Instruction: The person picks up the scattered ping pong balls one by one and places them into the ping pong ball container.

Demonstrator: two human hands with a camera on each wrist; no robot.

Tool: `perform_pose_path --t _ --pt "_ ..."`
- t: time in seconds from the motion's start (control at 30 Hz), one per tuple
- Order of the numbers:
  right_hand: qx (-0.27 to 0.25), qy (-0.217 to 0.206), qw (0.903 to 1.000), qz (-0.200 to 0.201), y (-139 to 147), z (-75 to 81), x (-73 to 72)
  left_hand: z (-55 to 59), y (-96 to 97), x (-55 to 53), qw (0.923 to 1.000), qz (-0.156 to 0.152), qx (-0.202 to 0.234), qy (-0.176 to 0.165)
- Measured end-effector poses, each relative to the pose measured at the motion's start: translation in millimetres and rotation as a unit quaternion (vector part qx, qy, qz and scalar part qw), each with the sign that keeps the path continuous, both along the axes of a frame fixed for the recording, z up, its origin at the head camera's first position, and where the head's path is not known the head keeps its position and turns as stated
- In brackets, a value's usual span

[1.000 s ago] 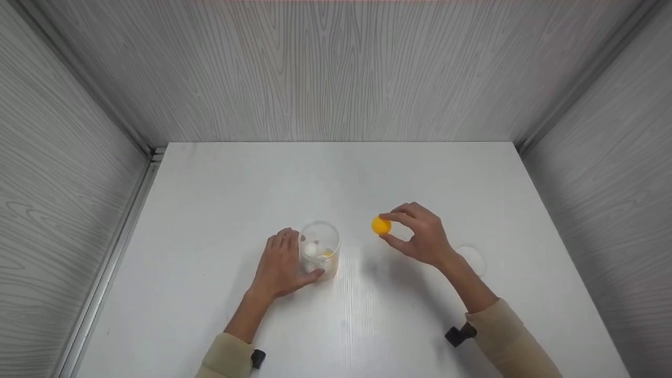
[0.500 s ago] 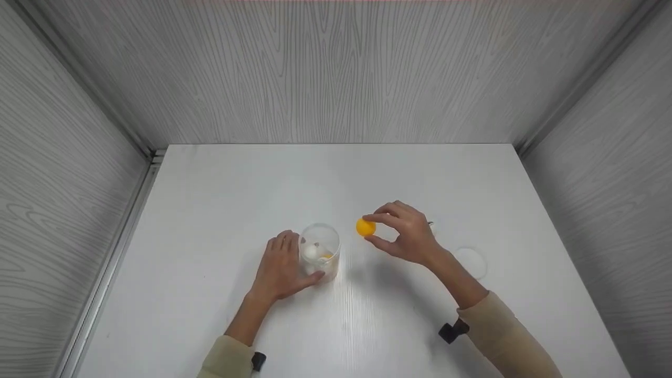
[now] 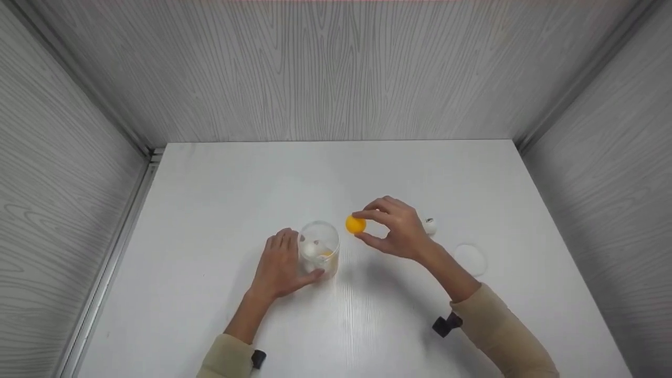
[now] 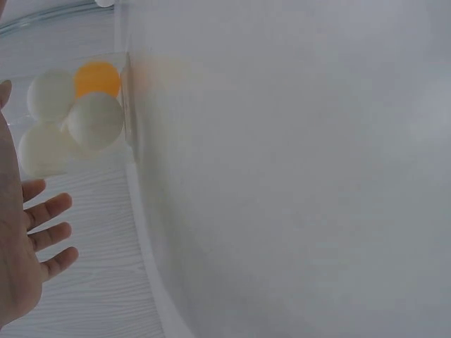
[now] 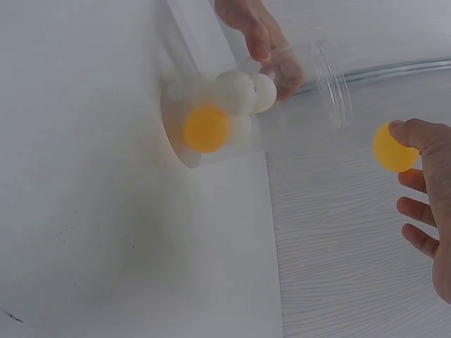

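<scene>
A clear cylindrical jar (image 3: pixel 319 249) stands upright on the white table, with several white table tennis balls (image 4: pixel 95 121) and an orange one (image 4: pixel 97 79) inside. My left hand (image 3: pixel 278 268) holds the jar from its left side, thumb at the front and fingers along the back. To the right of the jar's rim, my right hand (image 3: pixel 396 231) pinches another orange table tennis ball (image 3: pixel 355 224) between thumb and fingertips, above the table. In the right wrist view the pinched ball (image 5: pixel 395 148) is apart from the jar's open mouth (image 5: pixel 331 84).
A white ball (image 3: pixel 430 226) with a dark print lies on the table behind my right wrist. Nearer, a round whitish lid (image 3: pixel 471 259) lies flat to the right of my forearm. Grey wood-grain panels (image 3: pixel 336 73) border the tabletop (image 3: pixel 220 178) at the back and sides.
My right hand has moved left with the orange ball, closer to the jar. The white ball on the table has come into view behind it. My left hand and the jar stay put.
</scene>
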State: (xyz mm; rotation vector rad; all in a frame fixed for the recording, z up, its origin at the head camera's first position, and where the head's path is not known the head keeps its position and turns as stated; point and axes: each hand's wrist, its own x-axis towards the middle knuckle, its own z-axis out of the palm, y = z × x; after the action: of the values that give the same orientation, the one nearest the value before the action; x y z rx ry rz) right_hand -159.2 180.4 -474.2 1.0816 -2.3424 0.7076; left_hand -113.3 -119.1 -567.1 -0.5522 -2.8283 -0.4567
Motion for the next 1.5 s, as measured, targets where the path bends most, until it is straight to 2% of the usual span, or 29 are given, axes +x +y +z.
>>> perform_pose_path --t 0.6,1.2,1.5 --pt "0.012 0.024 0.9992 0.03 -15.6 3.9 -2.6 1.7 -1.0 1.4 0.9998 -0.001 -0.02 0.002" --pt "0.026 0.049 0.9969 0.056 -29.3 7.8 -8.0 1.1 -1.6 1.7 1.0 -0.003 -0.008 -0.002" --pt "0.053 0.059 0.995 0.062 -35.8 9.9 -10.6 -1.2 -2.5 1.3 0.9998 -0.009 -0.008 0.015"
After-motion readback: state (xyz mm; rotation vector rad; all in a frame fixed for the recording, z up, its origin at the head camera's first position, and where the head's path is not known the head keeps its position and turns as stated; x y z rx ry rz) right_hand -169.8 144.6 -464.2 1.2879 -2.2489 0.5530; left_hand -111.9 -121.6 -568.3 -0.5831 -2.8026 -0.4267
